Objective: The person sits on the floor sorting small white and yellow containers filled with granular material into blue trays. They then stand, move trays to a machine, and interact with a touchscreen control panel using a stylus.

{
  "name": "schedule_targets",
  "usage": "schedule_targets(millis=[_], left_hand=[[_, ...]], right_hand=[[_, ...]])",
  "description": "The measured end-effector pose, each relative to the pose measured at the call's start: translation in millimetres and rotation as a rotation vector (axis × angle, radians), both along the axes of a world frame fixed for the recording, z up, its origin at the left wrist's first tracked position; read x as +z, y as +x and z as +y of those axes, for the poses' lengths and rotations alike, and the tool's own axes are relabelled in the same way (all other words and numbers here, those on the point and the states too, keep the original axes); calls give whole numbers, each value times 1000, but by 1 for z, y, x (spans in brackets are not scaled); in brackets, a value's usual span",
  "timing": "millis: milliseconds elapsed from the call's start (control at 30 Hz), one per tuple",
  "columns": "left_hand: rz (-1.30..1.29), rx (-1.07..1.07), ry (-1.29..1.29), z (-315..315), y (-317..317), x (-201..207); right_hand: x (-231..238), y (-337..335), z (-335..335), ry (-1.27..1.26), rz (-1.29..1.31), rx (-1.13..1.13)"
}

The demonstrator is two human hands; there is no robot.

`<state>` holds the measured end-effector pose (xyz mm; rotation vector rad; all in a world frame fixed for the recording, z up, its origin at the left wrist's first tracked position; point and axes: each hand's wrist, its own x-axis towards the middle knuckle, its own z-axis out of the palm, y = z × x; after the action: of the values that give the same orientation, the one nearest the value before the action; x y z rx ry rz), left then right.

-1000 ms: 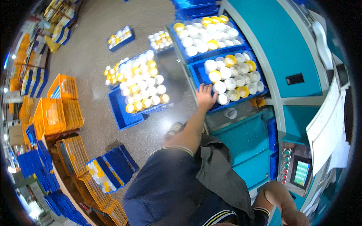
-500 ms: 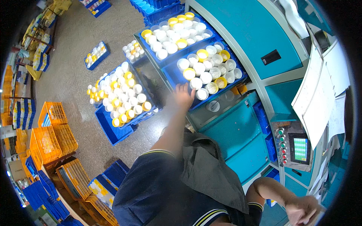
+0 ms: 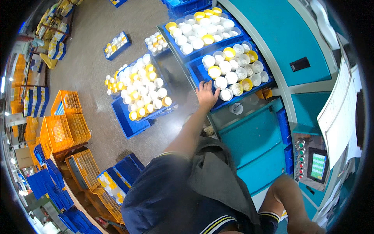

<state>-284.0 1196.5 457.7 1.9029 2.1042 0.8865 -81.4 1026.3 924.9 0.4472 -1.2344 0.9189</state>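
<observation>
My left hand (image 3: 206,95) rests on the near left corner of a blue tray (image 3: 197,72), fingers spread over its rim and thumb beside the nearest cups. It is open and holds nothing. In that tray stand rows of round white and yellow cups (image 3: 225,68), several with small white pieces inside. A second blue tray (image 3: 183,55) of similar cups stands just behind it. At the lower right my bent right arm reaches down to the picture's edge. Only part of my right hand (image 3: 306,227) shows there, and its fingers are hidden.
Right of the trays stands a teal machine (image 3: 257,144) with a control panel (image 3: 317,165) and hanging papers (image 3: 333,111). A loose cup (image 3: 236,108) lies by the near tray. On the left floor stand a cup-filled blue crate (image 3: 134,126) and orange baskets (image 3: 56,132).
The whole view has shifted, so the trays and machine sit further right. My left hand stays at the tray's corner. My right hand has dropped to the lower edge, mostly out of sight.
</observation>
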Motion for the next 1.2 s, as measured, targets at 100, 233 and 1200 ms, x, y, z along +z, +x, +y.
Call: schedule_targets(millis=[100,233,1200], left_hand=[[-303,-13,-2,0,-13,9],[-350,57,149,10,-90,30],[93,-183,460,234,-317,135]], right_hand=[[-32,18,31,-247,35,209],[-134,3,112,-846,-435,-775],[-393,-303,407,-814,-1768,-1031]])
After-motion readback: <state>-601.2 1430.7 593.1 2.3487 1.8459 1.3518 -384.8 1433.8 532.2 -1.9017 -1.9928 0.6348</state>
